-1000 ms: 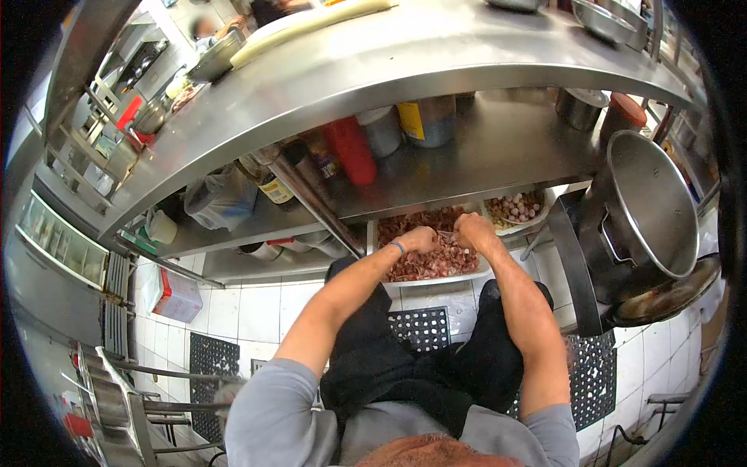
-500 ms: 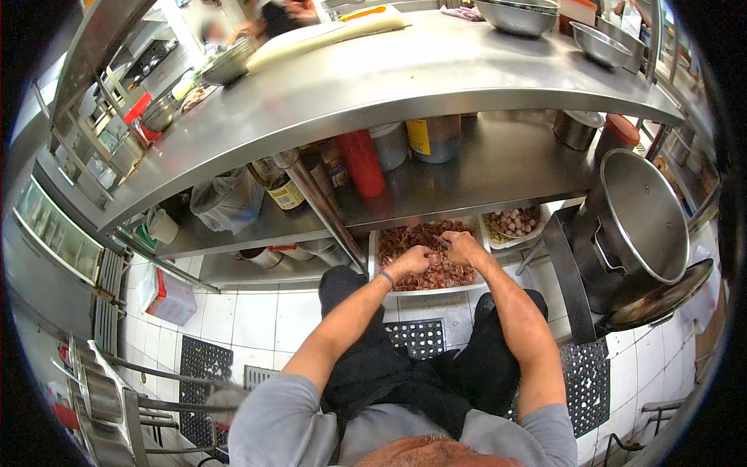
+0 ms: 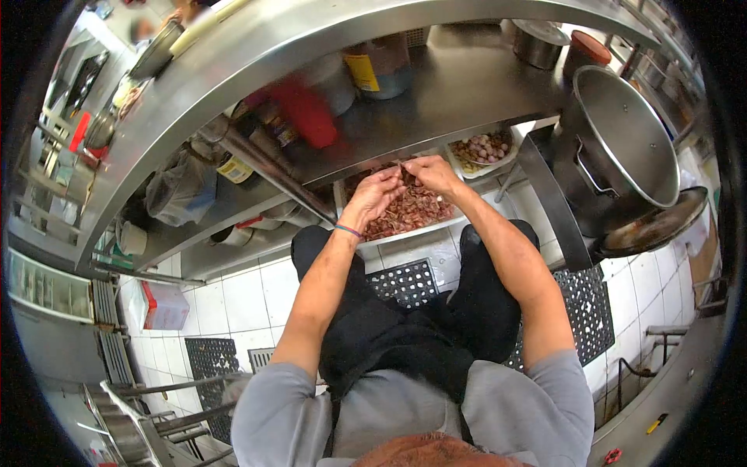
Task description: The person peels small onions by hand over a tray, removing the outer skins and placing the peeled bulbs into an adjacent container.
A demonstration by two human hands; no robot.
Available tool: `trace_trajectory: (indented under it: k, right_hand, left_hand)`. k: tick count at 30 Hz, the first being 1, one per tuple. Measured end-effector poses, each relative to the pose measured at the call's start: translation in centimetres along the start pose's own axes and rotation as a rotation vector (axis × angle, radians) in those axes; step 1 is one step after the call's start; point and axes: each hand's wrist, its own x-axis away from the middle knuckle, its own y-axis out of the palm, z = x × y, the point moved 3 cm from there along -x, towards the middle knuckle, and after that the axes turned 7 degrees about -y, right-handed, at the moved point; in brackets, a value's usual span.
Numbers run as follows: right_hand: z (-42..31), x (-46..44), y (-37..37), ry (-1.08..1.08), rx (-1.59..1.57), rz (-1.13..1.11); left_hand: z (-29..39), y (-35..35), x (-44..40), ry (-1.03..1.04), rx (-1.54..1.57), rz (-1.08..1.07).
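Observation:
Over a white tub (image 3: 424, 230) full of small reddish-brown pieces (image 3: 412, 210), my two hands meet fingertip to fingertip. My left hand (image 3: 378, 194) is turned with its inner side partly up, its fingers curled and pinched together near the tub's far edge. Knuckles up, my right hand (image 3: 433, 173) is closed, thumb and forefinger pinching right beside the left fingertips. Something small and dark shows between the two sets of fingers, too small to name. Right of the tub, a second white container (image 3: 476, 174) holds what look like small onions or shallots (image 3: 486, 146) and pale yellowish pieces.
A steel worktable with a lower shelf (image 3: 459, 86) stands above the tub; its slanted leg (image 3: 268, 173) is at the left. A big deep pot (image 3: 622, 156) stands close at my right. Perforated black mats (image 3: 403, 283) lie on the white tiles. A red-and-white box (image 3: 165, 305) is further left.
The view has tipped further down. My left hand has turned from knuckles-up to inner side partly up, and the two hands have come together at the fingertips.

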Motion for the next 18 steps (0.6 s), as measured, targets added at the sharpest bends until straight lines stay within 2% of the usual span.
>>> trace_trajectory:
  k: [4, 10, 18]
  right_hand:
    - [1.6, -0.3, 0.4, -0.050, -0.085, -0.024]
    - [0.2, 1.2, 0.7, -0.041, -0.062, -0.141]
    - [-0.2, 0.9, 0.9, -0.137, -0.049, -0.108]
  left_hand:
    - [-0.3, 0.0, -0.7, 0.010, 0.164, -0.035]
    - [-0.7, 1.0, -0.8, 0.026, 0.163, 0.046]
    - [-0.9, 1.0, -1.0, -0.018, 0.221, -0.075]
